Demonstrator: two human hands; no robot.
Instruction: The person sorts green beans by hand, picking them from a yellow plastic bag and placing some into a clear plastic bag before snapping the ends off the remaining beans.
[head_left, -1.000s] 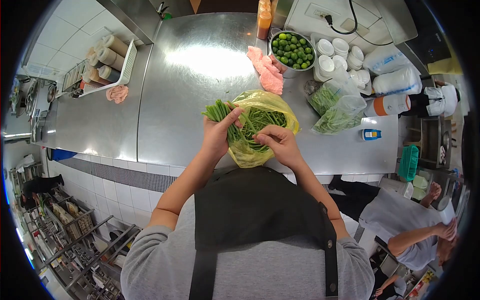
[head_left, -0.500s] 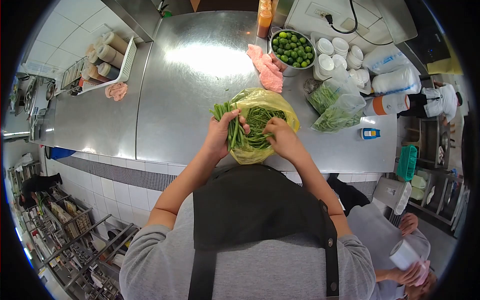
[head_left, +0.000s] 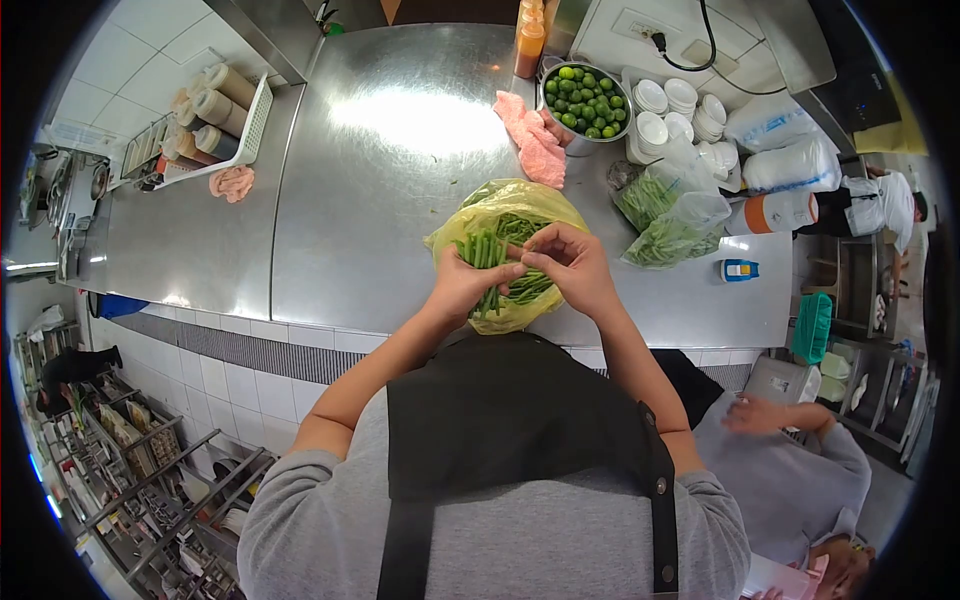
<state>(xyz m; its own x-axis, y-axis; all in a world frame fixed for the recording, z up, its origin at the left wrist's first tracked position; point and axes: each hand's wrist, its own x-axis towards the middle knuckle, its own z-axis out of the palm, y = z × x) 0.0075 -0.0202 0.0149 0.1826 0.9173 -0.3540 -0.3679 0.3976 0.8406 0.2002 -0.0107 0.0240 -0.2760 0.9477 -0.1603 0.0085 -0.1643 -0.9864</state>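
Note:
A bundle of green beans (head_left: 481,250) is gripped in my left hand (head_left: 462,284), over the left side of an open yellow plastic bag (head_left: 462,212). More green beans (head_left: 528,286) lie inside the bag. My right hand (head_left: 577,266) is above the bag's right side, its thumb and index finger pinched together close to my left thumb. Whatever sits between those fingertips is too small to make out.
A pink cloth (head_left: 532,140) and a metal pot of limes (head_left: 585,100) stand beyond the bag. To the right are clear bags of greens (head_left: 665,215), stacked white cups (head_left: 665,115) and a blue-and-white object (head_left: 740,269). Another person (head_left: 780,470) is close at my right.
My left hand has moved right with its bundle, over the bag. My right hand has come up out of the beans to meet it. The person at right has shifted an arm.

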